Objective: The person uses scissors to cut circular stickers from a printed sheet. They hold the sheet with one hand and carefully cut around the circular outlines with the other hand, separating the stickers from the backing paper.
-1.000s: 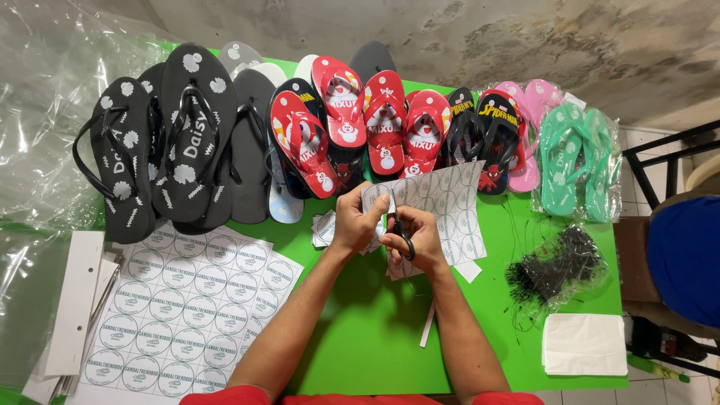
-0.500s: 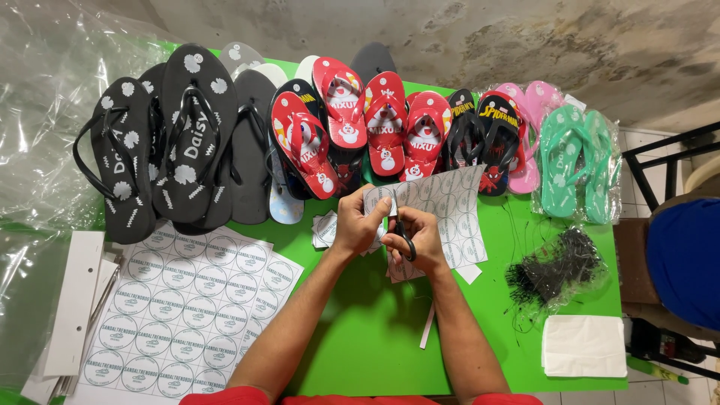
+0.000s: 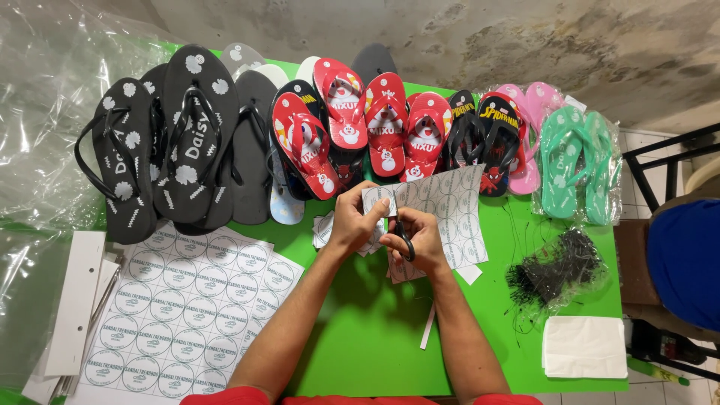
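My left hand [image 3: 354, 220] pinches a small piece of white label paper [image 3: 376, 199] printed with a round sticker. My right hand [image 3: 417, 238] grips black-handled scissors [image 3: 400, 232] whose blades meet that paper. Both hands hover over the green table [image 3: 375, 330] near its middle. Under and behind them lies a partly cut sheet of round labels [image 3: 450, 206], with cut label pieces [image 3: 324, 229] beside my left hand.
Flip-flops line the table's far edge: black [image 3: 187, 142], red [image 3: 352, 127], pink [image 3: 532, 127] and bagged teal [image 3: 574, 161]. A full label sheet [image 3: 187, 300] lies at left beside white card strips [image 3: 75, 300]. Black cord bundle [image 3: 559, 266] and white folded bag [image 3: 585, 346] lie right. Someone's blue sleeve [image 3: 686, 259] is at right.
The hands stay in place; the scissors and the paper piece shift only slightly as the cutting goes on.
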